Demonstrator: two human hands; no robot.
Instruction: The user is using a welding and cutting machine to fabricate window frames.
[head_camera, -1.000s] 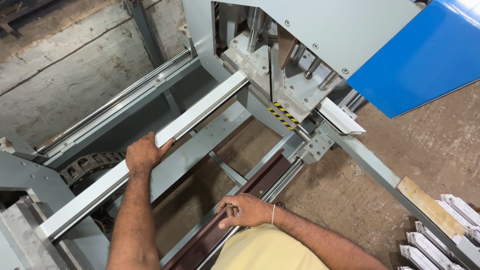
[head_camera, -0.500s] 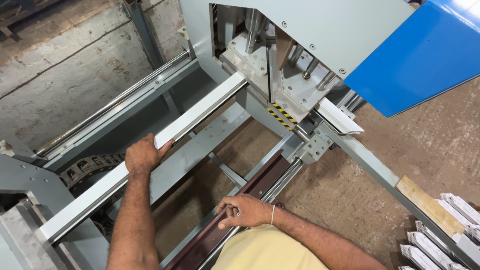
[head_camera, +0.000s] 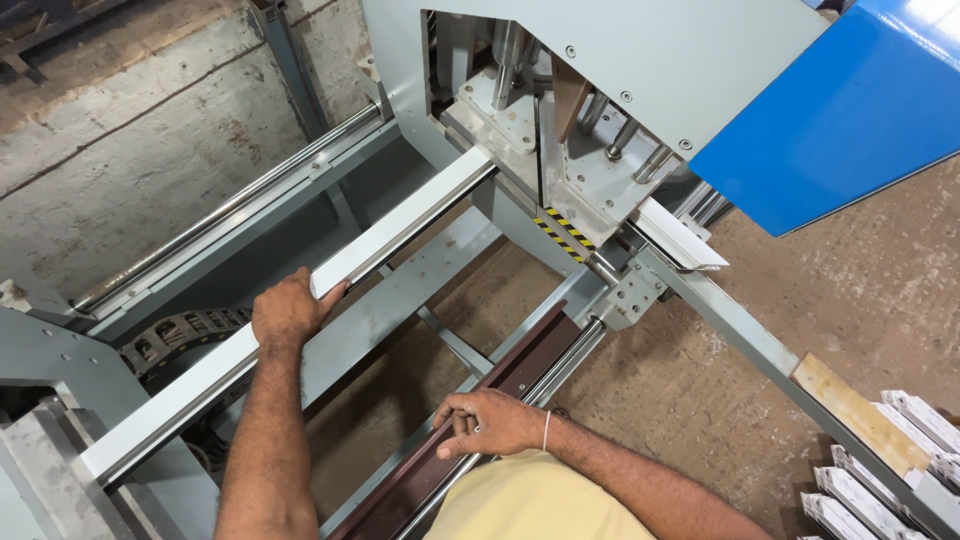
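Left hand (head_camera: 290, 312) clamps over the one long white profile (head_camera: 400, 232), which runs into the grey machine (head_camera: 600, 60). Right hand (head_camera: 492, 424), fingers curled, rests on the brown rail (head_camera: 520, 365), perhaps pinching something small. Several white offcuts (head_camera: 880, 470) lie stacked at the right.

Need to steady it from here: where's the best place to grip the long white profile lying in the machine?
Grip the white profile mid-length from above, fingers over its far edge, as the left hand does. It lies flat and long, its far end inside the grey machine head, so only this open span is reachable.
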